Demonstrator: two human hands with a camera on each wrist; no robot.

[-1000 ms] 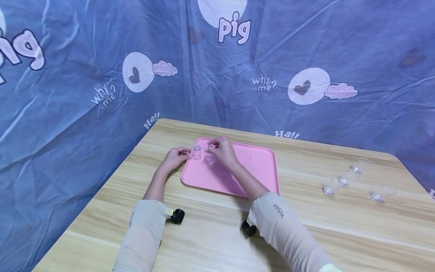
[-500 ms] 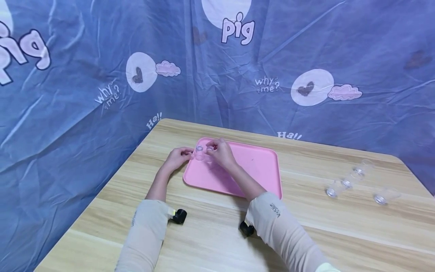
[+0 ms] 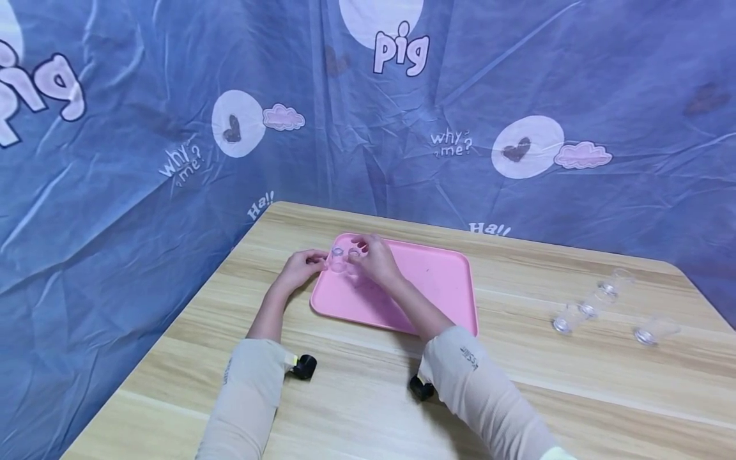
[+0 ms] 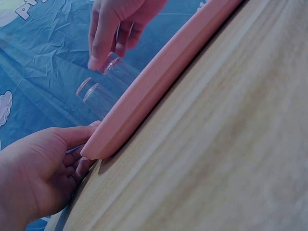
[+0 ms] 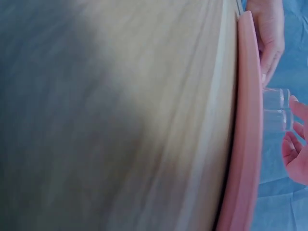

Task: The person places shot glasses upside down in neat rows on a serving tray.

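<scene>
Clear cups, two, small and glass-like: one [image 3: 337,259] at the far-left corner of the pink tray [image 3: 437,281], the other [image 3: 354,257] touching or just beside it toward 3 o'clock. I read my left hand [image 3: 299,268] as resting at the tray's corner, at 9 o'clock of the cups; the left wrist view shows its fingers curled against the rim, and I cannot tell whether the fingertips also touch the nearer cup. My right hand [image 3: 376,259] sits over the second cup, fingers curled down and pinching its rim from above; in the left wrist view the fingertips [image 4: 98,60] meet the cup's lip. Both cups stand upright on the tray floor, as far as I can judge. Spare stock: three more clear cups lying on their sides on the wooden table [image 3: 368,409], well apart at 3 o'clock of the tray, two [image 3: 586,306] end to end and one [image 3: 652,332] alone. Handling note, my judgement: keep the pinch light and vertical, since these cups look thin-walled and slippery; steady the tray with the left hand so it does not slide, and seat each base flat before letting go, leaving the neighbour undisturbed.
</scene>
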